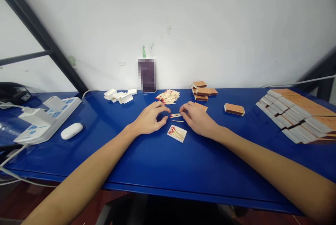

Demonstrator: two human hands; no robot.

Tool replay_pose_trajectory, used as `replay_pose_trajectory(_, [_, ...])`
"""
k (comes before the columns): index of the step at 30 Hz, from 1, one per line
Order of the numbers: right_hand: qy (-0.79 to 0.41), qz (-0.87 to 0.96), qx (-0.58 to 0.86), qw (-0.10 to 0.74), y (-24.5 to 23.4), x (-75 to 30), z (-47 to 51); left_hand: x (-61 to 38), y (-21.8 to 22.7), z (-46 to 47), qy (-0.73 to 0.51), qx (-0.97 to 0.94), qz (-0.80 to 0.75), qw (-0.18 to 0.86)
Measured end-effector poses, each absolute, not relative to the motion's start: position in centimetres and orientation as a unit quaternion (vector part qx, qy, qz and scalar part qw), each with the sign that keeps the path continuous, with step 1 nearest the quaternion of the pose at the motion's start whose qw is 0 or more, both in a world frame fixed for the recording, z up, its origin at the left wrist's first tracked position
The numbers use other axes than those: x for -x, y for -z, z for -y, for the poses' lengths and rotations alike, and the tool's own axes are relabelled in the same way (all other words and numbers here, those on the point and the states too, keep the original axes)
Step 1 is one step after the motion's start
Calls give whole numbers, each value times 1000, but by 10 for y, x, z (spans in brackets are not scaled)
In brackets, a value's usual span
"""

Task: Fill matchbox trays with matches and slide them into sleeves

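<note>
My left hand (151,118) rests over the blue table with thumb and index finger apart, holding nothing. Its fingertips are close to the red heads of several loose matches (175,115) lying side by side. From the other side, the curled fingers of my right hand (198,118) reach the plain ends of those matches, with a small gap showing between thumb and index finger. Just below lies a white matchbox tray (181,137) with several matches in it. An orange matchbox cover (201,106) is partly hidden behind my right hand. Beyond my hands is a heap of matches (168,96).
White empty trays (123,96) and a phone (148,76) are at the back. Matchboxes pile up (201,91) behind my right hand; one matchbox (234,109) lies right of it. Stacked matchboxes (301,114) stand far right. Left are a power strip (70,107) and white case (71,131).
</note>
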State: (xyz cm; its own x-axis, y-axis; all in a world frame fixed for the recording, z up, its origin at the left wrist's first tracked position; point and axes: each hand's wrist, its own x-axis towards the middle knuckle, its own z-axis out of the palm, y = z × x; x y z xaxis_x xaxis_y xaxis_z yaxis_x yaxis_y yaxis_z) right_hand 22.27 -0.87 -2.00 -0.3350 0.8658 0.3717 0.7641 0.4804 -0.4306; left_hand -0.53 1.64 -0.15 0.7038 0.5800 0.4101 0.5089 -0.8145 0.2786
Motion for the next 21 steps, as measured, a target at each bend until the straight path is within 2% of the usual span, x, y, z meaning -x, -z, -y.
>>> replay_pose_trajectory(7, [-150,806,506,269,14,-221,12,3,2,-17,-170,-921,-347,58])
replay_pose_trajectory(15, [-192,809,511,218,-1,-228,14,4,3,-17,-152,-925,-345,45])
replay_pose_trajectory(18, [-191,809,511,220,0,-228,12,3,4,-17,-179,-921,-343,47])
replay_pose_trajectory(21, [-194,806,504,241,5,-226,10,4,3,-19,-259,-893,-366,39])
